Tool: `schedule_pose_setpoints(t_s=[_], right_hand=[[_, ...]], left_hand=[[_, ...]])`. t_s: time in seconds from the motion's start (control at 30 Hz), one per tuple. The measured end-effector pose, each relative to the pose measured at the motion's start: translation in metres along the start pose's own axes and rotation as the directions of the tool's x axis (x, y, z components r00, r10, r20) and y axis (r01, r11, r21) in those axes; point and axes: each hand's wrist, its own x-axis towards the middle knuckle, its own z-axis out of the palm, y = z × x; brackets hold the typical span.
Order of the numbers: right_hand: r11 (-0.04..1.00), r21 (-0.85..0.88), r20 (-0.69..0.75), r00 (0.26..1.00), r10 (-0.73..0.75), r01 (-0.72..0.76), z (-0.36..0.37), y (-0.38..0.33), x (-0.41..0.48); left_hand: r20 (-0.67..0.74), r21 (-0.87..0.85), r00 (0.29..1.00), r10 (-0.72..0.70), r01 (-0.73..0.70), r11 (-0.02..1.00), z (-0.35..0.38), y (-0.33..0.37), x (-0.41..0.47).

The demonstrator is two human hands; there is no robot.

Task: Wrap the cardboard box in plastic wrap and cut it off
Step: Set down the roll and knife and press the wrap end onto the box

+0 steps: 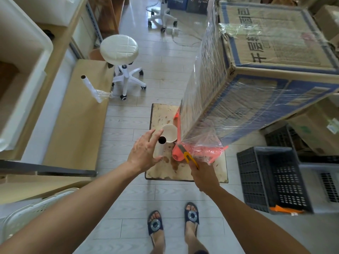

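The box [275, 52] at 1 o'clock runs off the edge of view. Shiny wrap [203, 142] hugs it. Left grip [145, 153] is spread wide beside the roll [160, 148]. Right grip [203, 175] is clamped on a yellow cutter [189, 158].

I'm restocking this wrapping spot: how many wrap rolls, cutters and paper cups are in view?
Wrap rolls: 2
Yellow cutter: 1
Paper cup: 1
Total: 4

Stained worn board [165, 114] flat on pale tiled floor [128, 129], white cup [169, 132] near left edge, upright wrap roll [160, 149] just beside, orange plastic stand [176, 155] mid-board
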Motion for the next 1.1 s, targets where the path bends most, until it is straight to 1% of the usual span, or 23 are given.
schedule_pose_setpoints(t_s=[0.03, 0.1, 0.2, 0.27, 0.33, 0.37, 0.43, 0.47, 0.53, 0.57, 0.63, 0.7, 0.8, 0.97, 1.03, 1.1], right_hand=[[0.999, 0.027, 0.024, 0.999, 0.042, -0.043, 0.001, 0.001, 0.002], [0.987, 0.091, 0.120, 0.986, 0.117, -0.129, 0.006, 0.004, 0.004], [0.959, 0.215, 0.267, 0.956, 0.125, -0.185, 0.017, 0.003, 0.010], [0.942, 0.226, 0.342, 0.925, 0.162, -0.249, 0.024, -0.003, 0.020], [0.902, 0.207, 0.413, 0.869, 0.271, -0.380, 0.037, -0.003, 0.032], [0.899, 0.183, 0.422, 0.858, 0.293, -0.397, 0.044, 0.000, 0.040], [0.938, 0.137, 0.393, 0.886, 0.245, -0.320, 0.059, 0.011, 0.056], [0.960, 0.115, 0.368, 0.909, 0.197, -0.255, 0.066, 0.016, 0.063], [0.986, 0.063, 0.296, 0.946, 0.131, -0.156, 0.081, 0.024, 0.073], [0.989, 0.047, 0.250, 0.961, 0.121, -0.137, 0.089, 0.029, 0.078], [0.986, 0.053, 0.174, 0.974, 0.146, -0.157, 0.103, 0.035, 0.087], [0.975, 0.086, 0.142, 0.971, 0.191, -0.204, 0.117, 0.041, 0.096], [0.972, 0.007, 0.118, 0.965, 0.233, -0.236, 0.134, 0.051, 0.111], [0.961, -0.112, 0.071, 0.963, 0.262, -0.253, 0.149, 0.060, 0.131], [0.965, -0.119, 0.059, 0.968, 0.242, -0.234, 0.148, 0.058, 0.133], [0.969, -0.075, 0.067, 0.969, 0.239, -0.234, 0.142, 0.056, 0.130]], left_hand=[[0.002, -0.003, 1.000, 0.001, -0.001, 1.000, 0.000, 0.000, -0.001], [0.006, -0.006, 1.000, 0.000, 0.000, 1.000, 0.001, 0.000, -0.002], [0.001, -0.036, 1.000, -0.008, 0.008, 0.999, 0.003, -0.003, -0.004], [-0.012, -0.069, 0.999, -0.037, 0.036, 0.997, 0.008, -0.007, -0.003], [-0.003, -0.122, 0.996, -0.092, 0.091, 0.988, 0.018, -0.013, -0.003], [-0.001, -0.147, 0.993, -0.122, 0.120, 0.982, 0.023, -0.015, -0.002], [0.010, -0.184, 0.987, -0.159, 0.158, 0.970, 0.033, -0.020, -0.002], [0.015, -0.201, 0.984, -0.177, 0.177, 0.963, 0.039, -0.022, -0.001], [0.032, -0.226, 0.974, -0.224, 0.226, 0.948, 0.049, -0.028, -0.002], [0.047, -0.239, 0.967, -0.249, 0.253, 0.938, 0.055, -0.032, -0.002], [0.078, -0.266, 0.951, -0.300, 0.310, 0.913, 0.068, -0.040, -0.005], [0.109, -0.278, 0.938, -0.328, 0.345, 0.896, 0.082, -0.049, -0.009], [0.128, -0.292, 0.928, -0.349, 0.372, 0.881, 0.100, -0.060, -0.020], [0.141, -0.302, 0.923, -0.358, 0.385, 0.872, 0.118, -0.066, -0.039], [0.142, -0.299, 0.923, -0.358, 0.385, 0.873, 0.120, -0.065, -0.041], [0.153, -0.309, 0.921, -0.359, 0.389, 0.868, 0.118, -0.062, -0.041]])
